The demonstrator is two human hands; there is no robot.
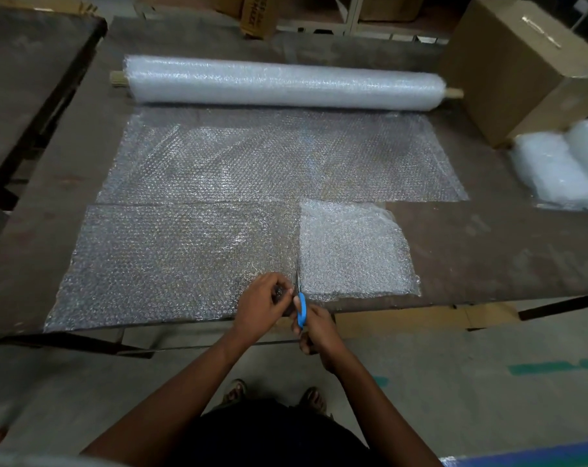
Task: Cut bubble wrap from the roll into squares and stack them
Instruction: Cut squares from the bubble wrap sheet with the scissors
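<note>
Scissors [301, 306]: blades mostly hidden between the hands, only the blue handle clear. Left of them a cut strip [171, 261] on the table [488, 251], beyond them the roll [282, 83], right a stack of squares [353, 251], box [521, 62] far right. Left hand [264, 306] pinches the strip's near edge just beside the scissors; right hand [314, 326] fingers curl through the handle.

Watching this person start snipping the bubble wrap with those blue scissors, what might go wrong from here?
The left hand pinches the sheet right beside the scissors, so its fingers could get nicked. The long strip lies loose on the table, with nothing weighing it down, so the cut may wander and give a crooked square. The stack of cut squares sits right against the cutting line, so the blades could catch its edge.
</note>
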